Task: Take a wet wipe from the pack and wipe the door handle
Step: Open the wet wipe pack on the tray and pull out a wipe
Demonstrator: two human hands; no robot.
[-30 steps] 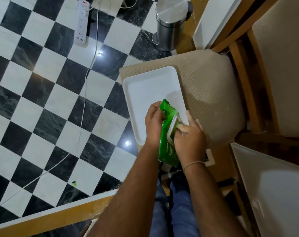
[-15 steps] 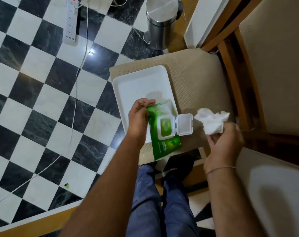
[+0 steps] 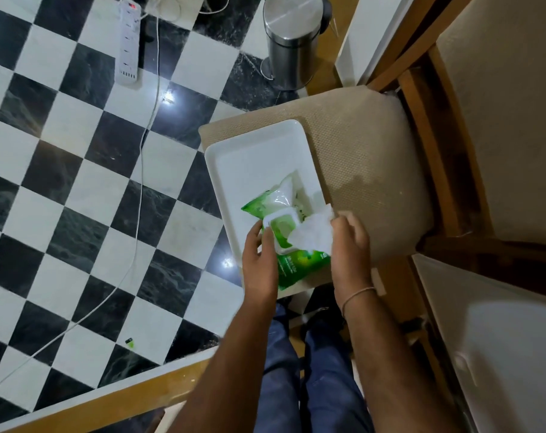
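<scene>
The green wet wipe pack (image 3: pixel 300 264) lies on a white tray (image 3: pixel 253 151), its white flip lid (image 3: pixel 281 228) facing up. My left hand (image 3: pixel 259 260) holds the pack at its left edge, thumb and fingers against the lid. My right hand (image 3: pixel 350 245) pinches a crumpled white wet wipe (image 3: pixel 315 235) just over the lid's right side. I cannot tell whether the lid is fully shut. No door handle is in view.
The tray sits on a beige cushioned chair seat (image 3: pixel 365 151) with a wooden frame. A steel pedal bin (image 3: pixel 290 42) stands beyond it. A white power strip (image 3: pixel 129 42) and its cable (image 3: pixel 140 182) lie on the checkered floor. A white panel (image 3: pixel 499 354) is at lower right.
My right hand pulled a wipe out to the right, then came back over the pack with it. The pack went from held up to lying on the tray, and the flipped-out lid folded back.
</scene>
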